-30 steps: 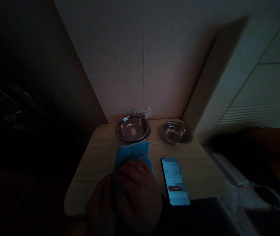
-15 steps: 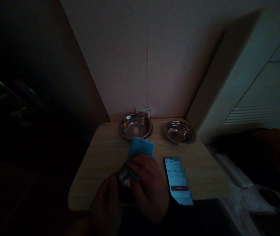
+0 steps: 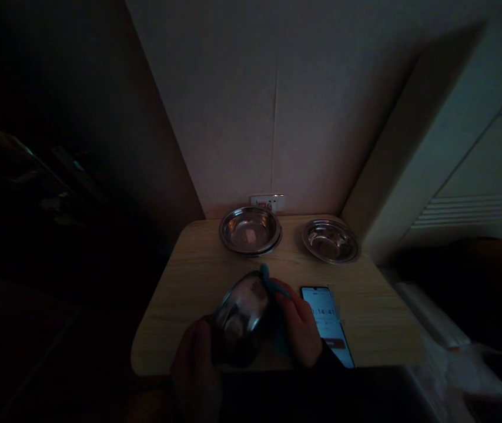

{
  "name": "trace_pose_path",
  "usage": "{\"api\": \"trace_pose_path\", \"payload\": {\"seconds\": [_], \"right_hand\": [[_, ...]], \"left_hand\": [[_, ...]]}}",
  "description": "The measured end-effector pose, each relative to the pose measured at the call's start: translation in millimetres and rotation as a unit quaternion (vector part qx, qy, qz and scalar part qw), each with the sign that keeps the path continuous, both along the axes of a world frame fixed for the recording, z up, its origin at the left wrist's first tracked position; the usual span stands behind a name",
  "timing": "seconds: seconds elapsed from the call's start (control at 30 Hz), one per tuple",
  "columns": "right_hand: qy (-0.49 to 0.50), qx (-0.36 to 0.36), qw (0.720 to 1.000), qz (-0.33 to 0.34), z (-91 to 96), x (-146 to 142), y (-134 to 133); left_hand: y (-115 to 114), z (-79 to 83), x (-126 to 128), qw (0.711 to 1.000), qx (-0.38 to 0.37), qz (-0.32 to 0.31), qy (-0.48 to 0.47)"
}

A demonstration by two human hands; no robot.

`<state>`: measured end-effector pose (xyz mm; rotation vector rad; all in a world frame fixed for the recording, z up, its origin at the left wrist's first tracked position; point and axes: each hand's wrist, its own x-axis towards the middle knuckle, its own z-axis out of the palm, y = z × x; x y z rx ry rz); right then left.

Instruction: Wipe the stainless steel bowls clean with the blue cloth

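In dim light my left hand point(image 3: 196, 370) grips the near edge of a small steel bowl point(image 3: 240, 314) held tilted above the wooden table point(image 3: 180, 294). My right hand point(image 3: 301, 329) is closed on a blue cloth point(image 3: 273, 288) pressed against the bowl's right side; most of the cloth is hidden behind the bowl and hand. A lit phone point(image 3: 328, 323) lies flat just right of my right hand.
Two more steel bowls stand at the table's back edge, the left bowl point(image 3: 250, 230) looks like a stack, the right bowl point(image 3: 330, 241) single. A wall socket point(image 3: 268, 202) sits behind them. White cabinet point(image 3: 467, 176) at right; dark clutter at left.
The blue cloth, spread over the bowl earlier, has slid round to the bowl's right side, and the bowl's shiny surface now shows. The view has shifted slightly left.
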<state>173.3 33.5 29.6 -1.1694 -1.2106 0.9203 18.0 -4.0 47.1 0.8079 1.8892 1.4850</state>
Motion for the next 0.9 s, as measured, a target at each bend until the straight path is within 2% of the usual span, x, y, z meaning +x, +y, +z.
{"api": "trace_pose_path", "payload": {"seconds": [0.1,0.33,0.5,0.63,0.73,0.83,0.9], "right_hand": [[0.002,0.007,1.000,-0.019,2.8,0,-6],[-0.048,0.035,0.998,-0.026,9.6,4,-12],[-0.088,0.078,0.993,-0.017,12.2,2,-13],[-0.147,0.100,0.984,-0.018,18.5,-1,-20],[-0.233,0.151,0.960,-0.025,29.1,-6,-30],[-0.307,0.260,0.915,-0.006,39.3,-9,-35],[-0.331,0.299,0.895,0.014,42.1,-7,-31]], "left_hand": [[1,-4.9,1,1.000,0.012,-0.023,0.011],[-2,6.9,-3,0.999,-0.029,-0.022,0.014],[-5,4.2,-12,0.999,-0.023,-0.047,-0.012],[-3,7.8,-2,0.998,-0.027,-0.061,-0.009],[-2,16.9,8,0.997,-0.026,-0.071,-0.003],[-2,23.2,14,0.998,-0.017,-0.060,0.006],[-3,24.7,15,0.998,-0.019,-0.056,0.016]]}}
